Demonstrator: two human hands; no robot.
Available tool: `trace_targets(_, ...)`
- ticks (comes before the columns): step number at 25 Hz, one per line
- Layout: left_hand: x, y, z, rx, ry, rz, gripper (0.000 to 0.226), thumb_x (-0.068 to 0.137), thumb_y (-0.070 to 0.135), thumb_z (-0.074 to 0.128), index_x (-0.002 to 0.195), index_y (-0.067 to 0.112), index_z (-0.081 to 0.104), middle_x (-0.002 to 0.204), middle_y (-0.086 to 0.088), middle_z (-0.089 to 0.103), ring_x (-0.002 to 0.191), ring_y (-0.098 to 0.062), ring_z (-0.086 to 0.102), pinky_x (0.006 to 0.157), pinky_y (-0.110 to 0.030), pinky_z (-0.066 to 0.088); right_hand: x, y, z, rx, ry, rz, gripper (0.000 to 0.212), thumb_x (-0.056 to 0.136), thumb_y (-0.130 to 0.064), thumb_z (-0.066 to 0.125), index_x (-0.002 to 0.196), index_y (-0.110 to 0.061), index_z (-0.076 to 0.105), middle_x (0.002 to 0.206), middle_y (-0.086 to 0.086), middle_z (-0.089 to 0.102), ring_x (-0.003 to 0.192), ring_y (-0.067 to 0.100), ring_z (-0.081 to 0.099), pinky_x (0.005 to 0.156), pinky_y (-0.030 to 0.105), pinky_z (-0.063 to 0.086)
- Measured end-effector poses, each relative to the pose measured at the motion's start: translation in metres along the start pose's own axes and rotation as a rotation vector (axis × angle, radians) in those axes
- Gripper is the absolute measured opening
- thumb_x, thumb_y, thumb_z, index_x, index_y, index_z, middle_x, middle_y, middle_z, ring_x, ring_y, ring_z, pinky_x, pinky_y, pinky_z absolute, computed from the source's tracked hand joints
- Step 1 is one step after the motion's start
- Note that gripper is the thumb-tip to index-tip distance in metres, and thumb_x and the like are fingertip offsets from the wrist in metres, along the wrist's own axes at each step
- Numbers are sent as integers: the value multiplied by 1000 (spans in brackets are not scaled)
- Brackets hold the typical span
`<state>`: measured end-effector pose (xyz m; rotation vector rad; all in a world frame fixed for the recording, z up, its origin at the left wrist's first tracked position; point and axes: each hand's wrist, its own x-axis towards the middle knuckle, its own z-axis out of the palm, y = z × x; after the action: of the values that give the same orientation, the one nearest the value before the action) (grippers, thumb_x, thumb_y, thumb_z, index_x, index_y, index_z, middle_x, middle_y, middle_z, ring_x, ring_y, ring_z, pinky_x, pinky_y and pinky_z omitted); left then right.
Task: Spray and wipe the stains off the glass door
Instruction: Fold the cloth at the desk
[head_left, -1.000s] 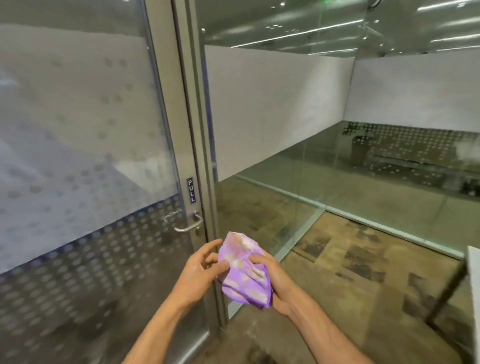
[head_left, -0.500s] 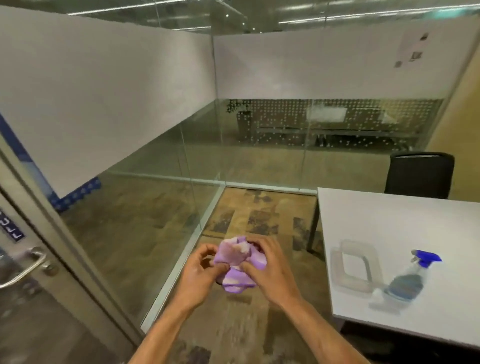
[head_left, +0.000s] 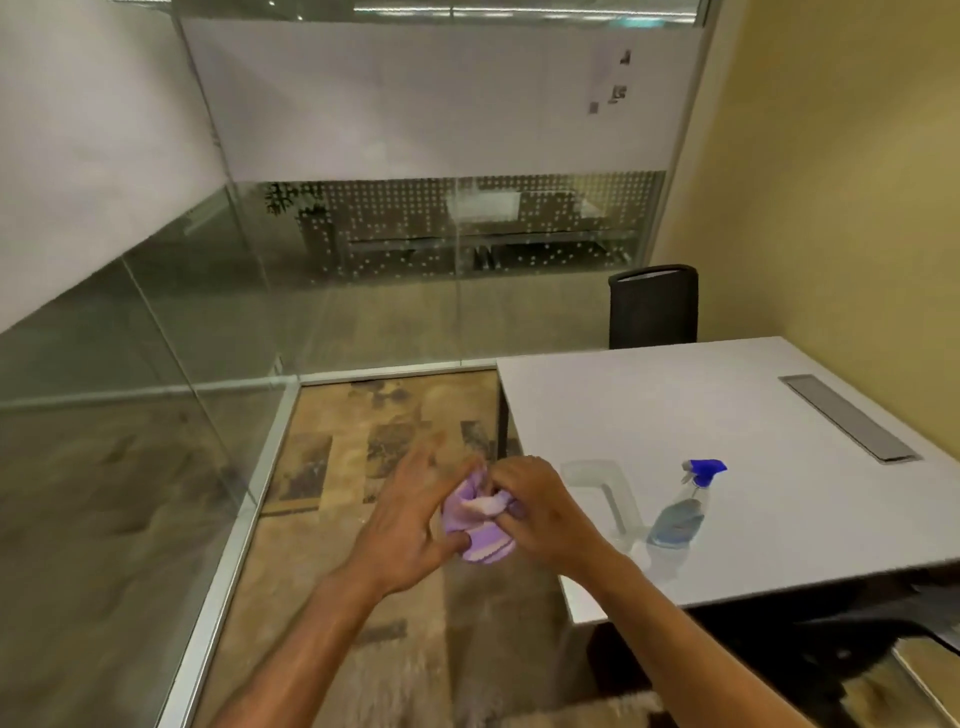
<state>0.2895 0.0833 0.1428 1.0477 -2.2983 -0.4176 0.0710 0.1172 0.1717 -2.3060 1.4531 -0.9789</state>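
Note:
A crumpled purple cloth (head_left: 480, 525) is bunched between both my hands at the lower middle of the view, above the floor. My left hand (head_left: 408, 525) holds it from the left with the thumb under it. My right hand (head_left: 545, 512) grips it from the right, fingers curled into the fabric. A clear spray bottle (head_left: 680, 512) with a blue trigger head stands on the white table, just right of my right hand. The glass door is out of view.
The white table (head_left: 753, 457) fills the right side, with a clear plastic tray (head_left: 600, 486) by the bottle and a grey cable slot (head_left: 847, 415). A black chair (head_left: 653, 306) stands behind it. Glass partition walls (head_left: 156, 364) run along the left and back.
The view has swung right, away from the door, until the table and bottle are in front. Both hands kept the cloth and bunched it tighter.

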Motion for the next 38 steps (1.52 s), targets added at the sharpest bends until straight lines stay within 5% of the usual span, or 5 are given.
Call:
trace_targets(6,54,1,33,88,-127,133,52,78,68,76,118,34,71,141,10,62,147,-7,31,123,-57,9,-5,53,-20,-196,100,-29,17,88,-20,76,79,-9,65,83,8,70,80,22,61,78,30,46)
trace_targets(13,108,29,56,-162,-85,-203,31,66,61,80,78,37,63,73,19,66,69,0,60,67,-13,41,-10,135,-76,-56,25,234,26,92,-42,68,101,-20,59,96,-3,66,85,15,59,74,27,54)
trace_targets(21,162,91,109,-192,221,-341,24,70,26,77,75,24,54,70,7,61,66,-2,54,55,-19,36,-11,188,-108,325,-54,522,22,101,-44,54,94,-30,69,90,-9,73,84,12,70,71,15,51)
trace_targets(27,178,129,145,113,275,-50,18,89,33,65,103,24,58,94,-1,63,77,-9,52,63,-9,36,-6,202,-126,1235,-137,748,35,92,-44,57,115,-24,74,111,11,76,98,31,75,79,40,62)
trace_targets(38,217,125,139,-570,63,-516,97,88,20,85,165,29,28,164,16,32,150,-4,35,123,-34,37,4,244,-151,936,-113,595,24,90,-14,53,110,-17,64,108,12,71,99,26,70,84,32,61)
